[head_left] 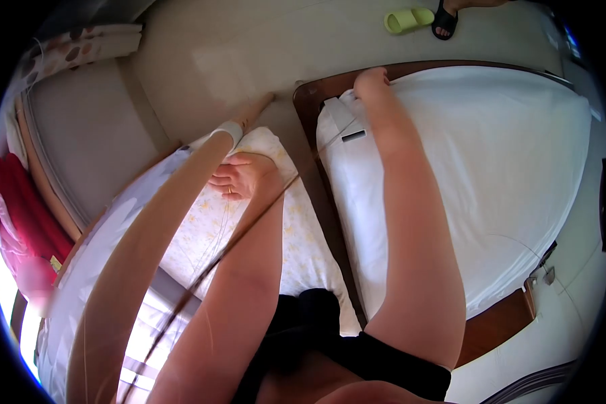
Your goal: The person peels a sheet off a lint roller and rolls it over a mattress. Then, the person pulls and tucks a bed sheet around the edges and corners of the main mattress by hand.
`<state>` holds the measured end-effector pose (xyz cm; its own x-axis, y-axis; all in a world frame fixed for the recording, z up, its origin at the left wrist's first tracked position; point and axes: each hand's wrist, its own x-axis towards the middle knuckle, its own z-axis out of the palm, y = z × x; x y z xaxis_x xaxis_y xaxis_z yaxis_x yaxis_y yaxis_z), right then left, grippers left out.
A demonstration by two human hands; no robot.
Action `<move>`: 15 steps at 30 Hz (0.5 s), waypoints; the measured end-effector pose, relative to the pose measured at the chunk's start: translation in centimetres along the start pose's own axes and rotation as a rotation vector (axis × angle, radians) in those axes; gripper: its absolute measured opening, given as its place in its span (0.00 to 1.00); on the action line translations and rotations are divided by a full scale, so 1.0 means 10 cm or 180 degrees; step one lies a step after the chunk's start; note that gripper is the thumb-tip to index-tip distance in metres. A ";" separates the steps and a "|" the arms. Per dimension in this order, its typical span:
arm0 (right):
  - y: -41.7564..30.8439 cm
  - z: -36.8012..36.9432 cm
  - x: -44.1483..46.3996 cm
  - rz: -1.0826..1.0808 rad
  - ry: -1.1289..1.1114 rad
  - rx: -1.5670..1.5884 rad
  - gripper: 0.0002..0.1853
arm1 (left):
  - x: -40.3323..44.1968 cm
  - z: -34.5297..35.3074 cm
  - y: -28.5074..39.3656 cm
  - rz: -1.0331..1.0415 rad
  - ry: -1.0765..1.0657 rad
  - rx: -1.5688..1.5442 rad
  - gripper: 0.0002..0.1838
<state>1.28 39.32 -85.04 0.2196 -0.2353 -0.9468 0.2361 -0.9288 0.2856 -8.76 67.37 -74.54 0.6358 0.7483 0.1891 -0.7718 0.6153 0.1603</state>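
White sheet (505,175) (right hand (372,82) at edge)

On my feed I see a broad white-covered pad (512,182) in a dark wooden frame (316,91), the wood showing along its far edge and at the near right corner. At the pad's far left corner lies a pale flat strip (340,118), dark-slotted at one end. Just beside the pad I have a yellow-flowered cloth (303,249). Past both, the smooth floor (209,54) carries a green slipper (409,20) and a foot in a black sandal (444,21)
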 end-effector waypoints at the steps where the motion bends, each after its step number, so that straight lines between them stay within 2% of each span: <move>1: 0.01 0.03 0.00 -0.0207 0.0290 0.0251 0.18 | -0.01 -0.01 0.05 -0.0321 0.0009 -0.2059 0.26; 2: 0.08 0.00 -0.14 -0.0411 0.0567 0.0522 0.16 | 0.01 -0.10 0.07 -0.0499 0.0072 -0.2953 0.26; 4: 0.21 -0.03 -0.41 -0.0791 0.1112 0.1092 0.13 | -0.01 -0.14 0.13 -0.0738 0.0168 -0.4145 0.26; 5: 0.20 0.02 -0.38 -0.0946 0.0823 0.1545 0.15 | -0.02 -0.12 0.11 -0.0785 0.0173 -0.4462 0.26; 8: 0.13 0.04 -0.29 -0.1424 -0.0292 0.1932 0.19 | -0.01 -0.05 0.06 -0.0957 0.0134 -0.5412 0.27; 10: 0.07 0.04 -0.23 -0.1271 -0.0511 0.1878 0.21 | 0.02 -0.01 0.05 -0.1036 -0.0029 -0.7227 0.27; 11: 0.06 0.01 -0.22 -0.1184 -0.0604 0.1853 0.22 | 0.03 0.01 0.00 -0.1048 -0.0039 -0.7237 0.27; 15: 0.09 0.06 -0.39 -0.1243 0.0256 0.1815 0.24 | 0.01 -0.17 0.16 -0.1044 -0.0183 -0.7379 0.26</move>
<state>0.11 39.21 -81.16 0.2945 0.1483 -0.9441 -0.2172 -0.9517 -0.2172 -9.96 68.88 -75.89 0.6607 0.6234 0.4181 0.6246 -0.1477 -0.7668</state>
